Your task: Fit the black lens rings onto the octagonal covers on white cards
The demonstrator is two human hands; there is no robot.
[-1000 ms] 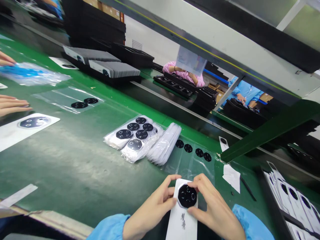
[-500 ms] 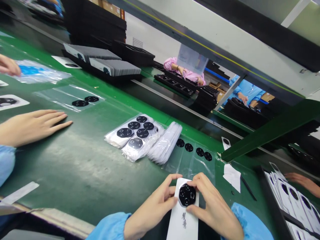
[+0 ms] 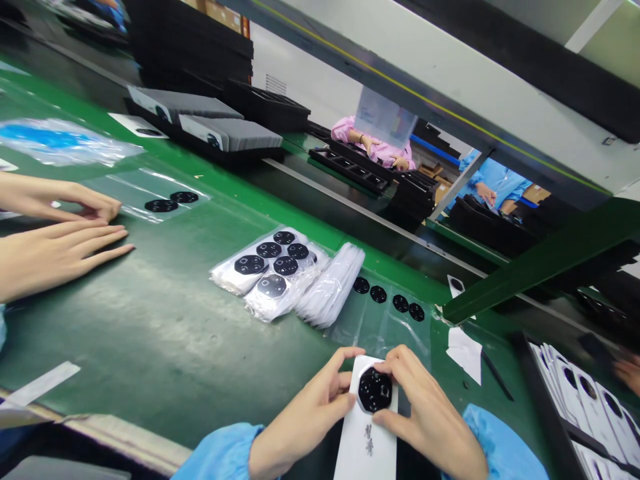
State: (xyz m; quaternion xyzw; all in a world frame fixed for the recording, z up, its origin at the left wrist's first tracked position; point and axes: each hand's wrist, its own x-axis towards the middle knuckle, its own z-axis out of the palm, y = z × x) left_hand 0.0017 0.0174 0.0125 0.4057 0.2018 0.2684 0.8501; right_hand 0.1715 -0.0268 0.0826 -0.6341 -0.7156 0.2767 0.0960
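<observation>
A white phone-back-shaped panel point(image 3: 367, 457) with dark lettering stands at the bottom centre, its lower end cut off by the frame. Its upper part bears a black octagonal camera cover point(image 3: 375, 390) with round lens marks. My left hand point(image 3: 313, 410) grips the panel's left edge, fingertips at the top and thumb beside the cover. My right hand point(image 3: 425, 413) is closed round the cover's right side, index finger at its upper edge and thumb at its lower edge. Beyond my hands, a clear film sheet point(image 3: 380, 327) carries several black covers.
Bagged covers point(image 3: 270, 250) and a bundle of clear sleeves point(image 3: 333, 287) lie ahead. A co-worker's hands point(image 3: 60, 253) rest at the left near another film sheet point(image 3: 125, 183). To the right are a green post point(image 3: 540, 260), torn white paper point(image 3: 465, 353) and a tray of white panels point(image 3: 585, 407).
My hands and the panel have hardly moved. At the left, the co-worker's farther hand has come down from the blue-tinted plastic to beside the other hand. The hand at the far right has drawn away.
</observation>
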